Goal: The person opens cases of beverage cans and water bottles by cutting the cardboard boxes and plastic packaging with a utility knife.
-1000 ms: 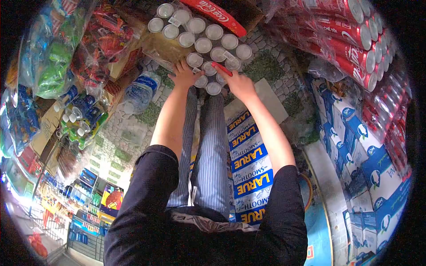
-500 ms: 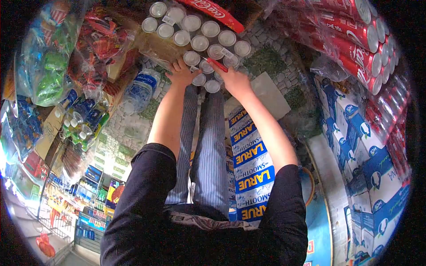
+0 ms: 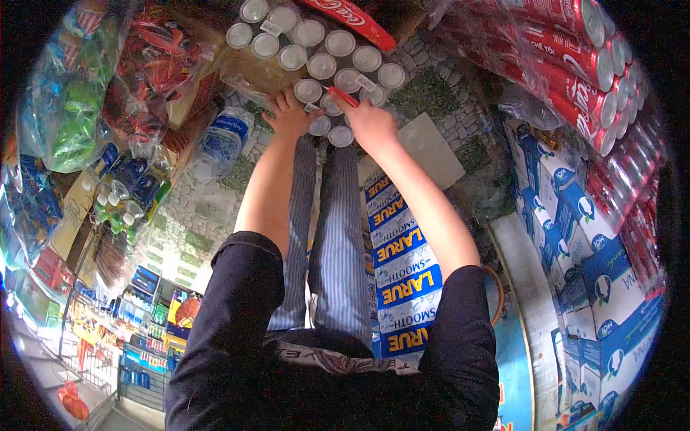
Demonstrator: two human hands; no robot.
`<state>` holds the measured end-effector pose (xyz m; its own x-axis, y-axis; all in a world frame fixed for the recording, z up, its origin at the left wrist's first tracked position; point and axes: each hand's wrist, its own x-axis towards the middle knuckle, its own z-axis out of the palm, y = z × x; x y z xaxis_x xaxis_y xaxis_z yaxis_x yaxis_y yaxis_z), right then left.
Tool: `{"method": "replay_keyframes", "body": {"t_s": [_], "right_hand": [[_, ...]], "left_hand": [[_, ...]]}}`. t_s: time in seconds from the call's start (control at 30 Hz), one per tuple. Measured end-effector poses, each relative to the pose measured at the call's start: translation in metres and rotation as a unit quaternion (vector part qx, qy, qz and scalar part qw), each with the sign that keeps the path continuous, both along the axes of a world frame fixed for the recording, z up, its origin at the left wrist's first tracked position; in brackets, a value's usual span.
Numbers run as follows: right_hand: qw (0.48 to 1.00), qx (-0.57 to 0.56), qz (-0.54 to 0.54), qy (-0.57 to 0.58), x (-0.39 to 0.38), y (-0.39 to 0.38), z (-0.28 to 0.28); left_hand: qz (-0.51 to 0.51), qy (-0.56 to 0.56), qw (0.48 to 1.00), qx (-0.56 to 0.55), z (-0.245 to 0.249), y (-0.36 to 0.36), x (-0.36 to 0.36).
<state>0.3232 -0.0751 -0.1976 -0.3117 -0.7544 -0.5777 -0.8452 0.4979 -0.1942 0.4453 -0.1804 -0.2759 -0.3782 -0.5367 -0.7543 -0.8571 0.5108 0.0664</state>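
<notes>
A shrink-wrapped pack of silver-topped cans stands on the stone floor in front of my striped trousers. My left hand rests on the pack's near edge, fingers spread over the can tops. My right hand grips a red-handled cutter whose tip lies across the cans at the pack's near right side. Both arms reach straight forward, close together.
Stacked red Coca-Cola can packs fill the upper right. Blue-and-white cartons line the right. Larue boxes lie beside my right leg. A water bottle pack and bagged snacks sit at the left. A shop aisle shows at the lower left.
My right hand has moved the red cutter slightly left and up across the can tops. The left hand stays on the pack's edge. The view has shifted a little.
</notes>
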Motion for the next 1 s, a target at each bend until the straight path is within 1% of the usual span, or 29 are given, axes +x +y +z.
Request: {"method": "replay_keyframes", "body": {"t_s": [0.1, 0.2, 0.27, 0.3, 0.4, 0.43, 0.5, 0.57, 0.63, 0.7, 0.73, 0.8, 0.83, 0.9, 0.93, 1.0], "right_hand": [[1.0, -0.015, 0.007, 0.006, 0.001, 0.009, 0.004], [0.999, -0.016, 0.025, 0.031, 0.001, 0.013, 0.011], [0.998, 0.036, 0.024, 0.049, 0.002, 0.019, 0.007], [0.998, 0.039, 0.024, 0.048, 0.003, 0.024, 0.005], [0.996, 0.012, 0.052, 0.069, -0.001, 0.028, -0.001], [0.996, 0.009, 0.05, 0.072, 0.0, 0.031, 0.001], [0.996, 0.008, 0.047, 0.073, 0.003, 0.04, 0.007], [0.99, 0.0, 0.078, 0.12, 0.0, 0.049, 0.011], [0.991, -0.009, 0.074, 0.113, -0.002, 0.061, 0.015], [0.992, -0.019, 0.07, 0.105, -0.003, 0.069, 0.016], [0.991, -0.011, 0.072, 0.108, -0.003, 0.072, 0.017], [0.991, -0.002, 0.074, 0.113, -0.003, 0.074, 0.016], [0.99, 0.002, 0.076, 0.119, -0.003, 0.072, 0.015], [0.989, 0.007, 0.076, 0.125, -0.002, 0.069, 0.01], [0.989, 0.002, 0.071, 0.126, -0.001, 0.07, 0.009], [0.989, -0.001, 0.065, 0.129, -0.001, 0.073, 0.01]], "left_hand": [[0.021, -0.018, 1.0, 0.008, 0.005, 0.0, -0.005], [0.039, -0.008, 0.999, 0.019, 0.004, -0.001, -0.003], [0.039, -0.015, 0.999, 0.023, 0.005, -0.002, -0.004], [0.034, -0.02, 0.999, 0.028, 0.007, -0.001, -0.005], [0.015, -0.011, 1.0, 0.019, 0.001, -0.002, -0.002], [0.016, -0.013, 1.0, 0.02, -0.002, -0.001, 0.0], [0.02, 0.017, 1.0, 0.011, -0.002, 0.0, 0.002], [0.027, 0.017, 0.999, 0.013, -0.002, 0.0, 0.001], [0.033, 0.016, 0.999, 0.017, -0.001, 0.001, 0.001], [0.022, 0.064, 0.997, -0.021, -0.006, 0.003, 0.006], [0.022, 0.063, 0.998, -0.021, -0.008, 0.004, 0.009], [-0.027, 0.105, 0.99, -0.094, -0.016, 0.007, 0.012], [-0.027, 0.105, 0.99, -0.093, -0.019, 0.008, 0.014], [-0.049, 0.116, 0.984, -0.128, -0.02, 0.008, 0.015], [-0.05, 0.115, 0.984, -0.126, -0.02, 0.008, 0.016], [-0.025, 0.021, 0.999, -0.037, -0.014, 0.004, 0.009]]}}
